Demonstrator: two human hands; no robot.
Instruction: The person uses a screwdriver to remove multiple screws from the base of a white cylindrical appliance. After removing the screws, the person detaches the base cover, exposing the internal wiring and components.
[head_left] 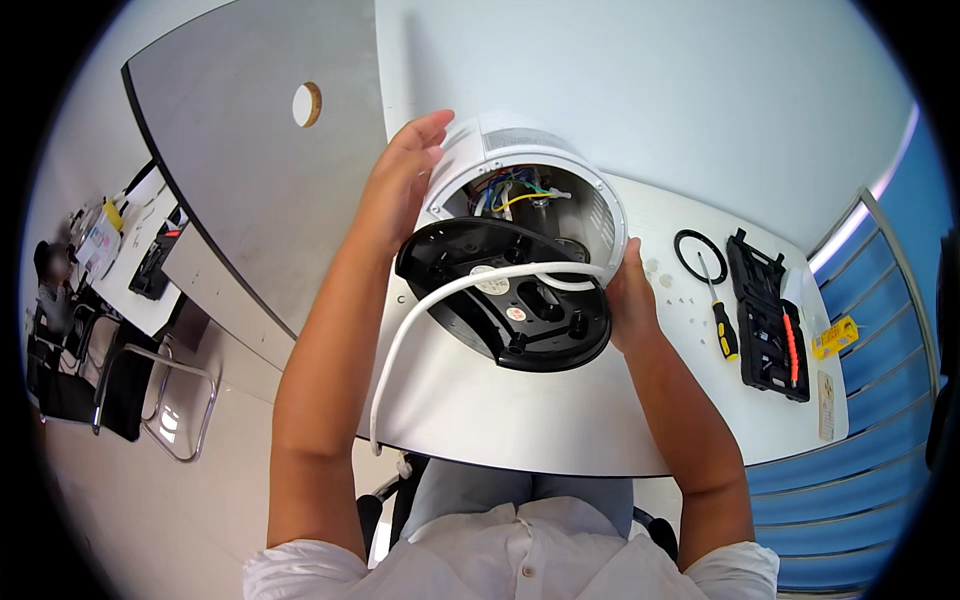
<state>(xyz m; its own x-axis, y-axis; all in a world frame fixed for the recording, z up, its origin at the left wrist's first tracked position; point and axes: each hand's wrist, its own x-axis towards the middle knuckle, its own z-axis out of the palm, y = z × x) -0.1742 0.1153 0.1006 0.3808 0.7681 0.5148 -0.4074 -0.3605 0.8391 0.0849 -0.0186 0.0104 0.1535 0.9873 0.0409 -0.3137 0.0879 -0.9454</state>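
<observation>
A white cylindrical appliance housing (540, 142) lies tilted on the table with its open end toward me. Colored wires and a metal part show inside it. In front of this opening hangs a black base cover (470, 245) with round stickers, its inner detail facing me. A white power cord (420, 305) runs across the cover and down past the table edge. My left hand (405, 175) is at the housing's upper left side, fingers stretched out and apart. On the right, my right hand (630, 305) grips the housing's edge beside the cover; its fingers are partly hidden behind.
Right of the housing lie small loose screws (685, 300), a black ring (700, 257), a yellow-black screwdriver (722, 320), an open black tool case (765, 345) and a yellow box (835, 338). A grey partition (240, 150) borders the left. Beyond it are chairs and a person.
</observation>
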